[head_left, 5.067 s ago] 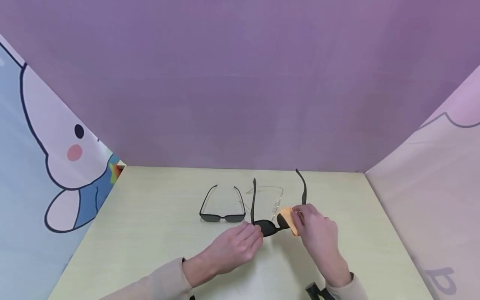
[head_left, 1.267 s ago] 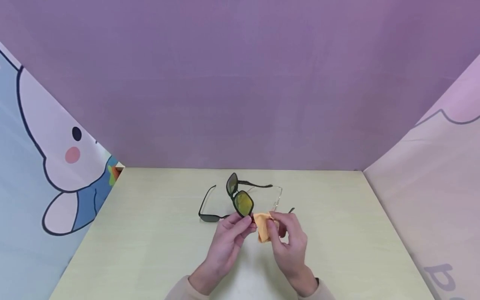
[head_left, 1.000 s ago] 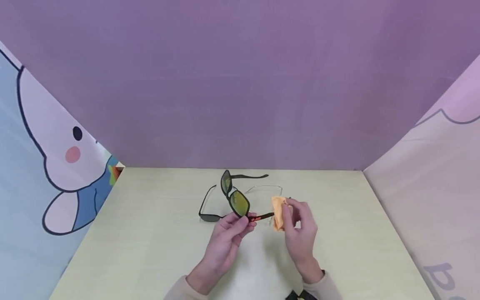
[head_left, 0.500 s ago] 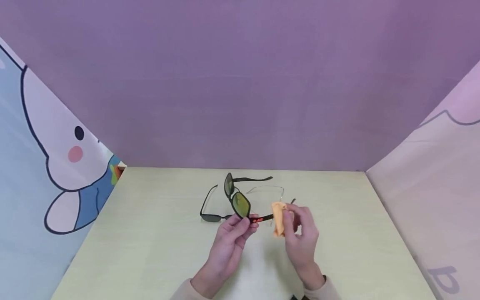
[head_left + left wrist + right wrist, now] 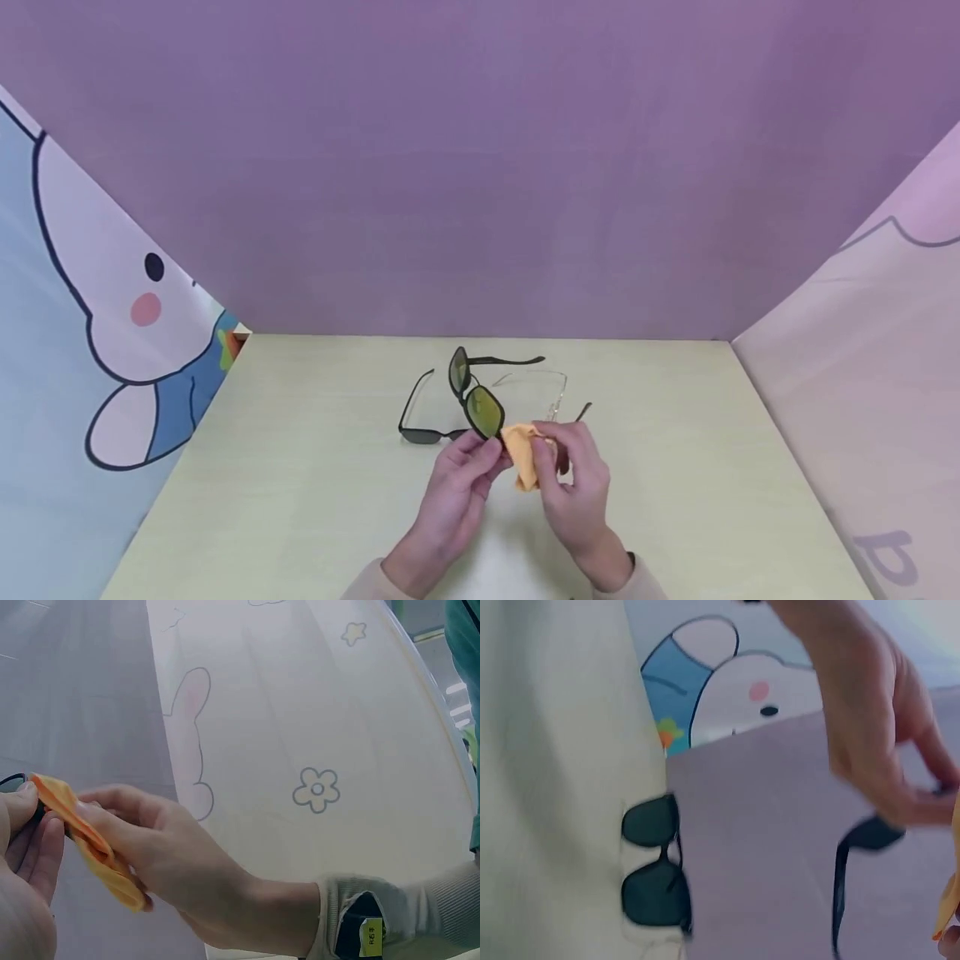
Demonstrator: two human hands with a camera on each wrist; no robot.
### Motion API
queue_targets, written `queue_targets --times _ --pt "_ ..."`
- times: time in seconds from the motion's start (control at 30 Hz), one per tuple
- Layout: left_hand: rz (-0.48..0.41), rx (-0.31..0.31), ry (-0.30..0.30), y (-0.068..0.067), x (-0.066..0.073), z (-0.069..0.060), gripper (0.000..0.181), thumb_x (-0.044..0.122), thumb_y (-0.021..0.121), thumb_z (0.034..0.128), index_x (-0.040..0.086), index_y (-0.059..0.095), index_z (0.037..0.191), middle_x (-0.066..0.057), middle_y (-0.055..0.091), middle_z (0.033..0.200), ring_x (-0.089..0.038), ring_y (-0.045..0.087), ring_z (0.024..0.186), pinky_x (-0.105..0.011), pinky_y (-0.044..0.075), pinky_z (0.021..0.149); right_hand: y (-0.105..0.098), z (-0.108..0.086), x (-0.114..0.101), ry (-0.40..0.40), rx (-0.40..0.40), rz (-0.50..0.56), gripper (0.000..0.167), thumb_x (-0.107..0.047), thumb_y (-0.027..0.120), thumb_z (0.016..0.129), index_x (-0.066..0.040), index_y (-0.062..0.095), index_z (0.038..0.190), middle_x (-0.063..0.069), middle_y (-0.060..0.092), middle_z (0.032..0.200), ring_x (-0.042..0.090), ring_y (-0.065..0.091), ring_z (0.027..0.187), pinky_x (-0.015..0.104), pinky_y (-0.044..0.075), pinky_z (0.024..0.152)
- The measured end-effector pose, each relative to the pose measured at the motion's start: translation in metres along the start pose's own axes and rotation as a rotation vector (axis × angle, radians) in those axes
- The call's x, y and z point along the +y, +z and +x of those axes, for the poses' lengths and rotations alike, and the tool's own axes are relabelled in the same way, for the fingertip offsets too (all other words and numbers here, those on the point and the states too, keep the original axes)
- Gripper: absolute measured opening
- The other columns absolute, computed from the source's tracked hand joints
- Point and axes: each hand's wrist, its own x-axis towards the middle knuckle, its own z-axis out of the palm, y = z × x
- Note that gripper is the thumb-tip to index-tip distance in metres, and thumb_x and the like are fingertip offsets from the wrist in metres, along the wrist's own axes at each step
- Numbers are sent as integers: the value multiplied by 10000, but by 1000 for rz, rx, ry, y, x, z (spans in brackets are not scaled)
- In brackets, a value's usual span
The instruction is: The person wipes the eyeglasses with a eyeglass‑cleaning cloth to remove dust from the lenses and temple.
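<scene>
Orange cloth (image 5: 519, 457) shifted toward left hand (image 5: 453, 496); right fingers (image 5: 546, 468) pinch it, left fingers (image 5: 482, 460) grip yellow-lensed sunglasses (image 5: 484, 412).

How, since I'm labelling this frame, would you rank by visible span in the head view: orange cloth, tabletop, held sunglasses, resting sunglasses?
1. Tabletop
2. Held sunglasses
3. Resting sunglasses, partly hidden
4. Orange cloth

The held sunglasses are nearer the camera, so their true size against the resting sunglasses is unsure.

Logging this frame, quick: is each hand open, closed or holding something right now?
Left hand: closed, holding the yellow-tinted sunglasses.
Right hand: closed, pinching the orange cloth.
</scene>
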Motion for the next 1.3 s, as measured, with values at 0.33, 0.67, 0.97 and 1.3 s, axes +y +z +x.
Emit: queue_targets --times 0.33,0.67,0.97,1.3 --pt "1 -52 18 -6 1 -2 194 48 590 1026 184 728 1025 37 765 1078 -52 704 957 -231 550 984 -7 2 3 164 13 -100 184 188 608 872 110 652 1033 92 520 743 63 417 587 144 360 451" --pt "8 -23 18 -4 2 -4 167 74 608 1023 195 721 1007 51 758 1050 -54 698 948 -239 550 986 -8 -1 8 80 14 -81 101 77 617 942 117 661 1023 108 553 767 88 422 580 146 363 453" --pt "11 -8 6 -7 1 -2 174 52 600 1022 179 719 1011 45 752 1039 -59 698 944 -236 553 981 -7 -4 9 104 -29 -76 112 64 631 943 80 673 1046 78 553 786 63 422 593 131 368 458" --pt "7 7 33 -7 3 -2 172 55 613 1015 189 720 1009 46 762 1029 -57 705 930 -239 559 970 -11 -6 24 128 -20 -98 134 112 633 921 82 666 1047 73 545 763 62 417 593 142 358 460"
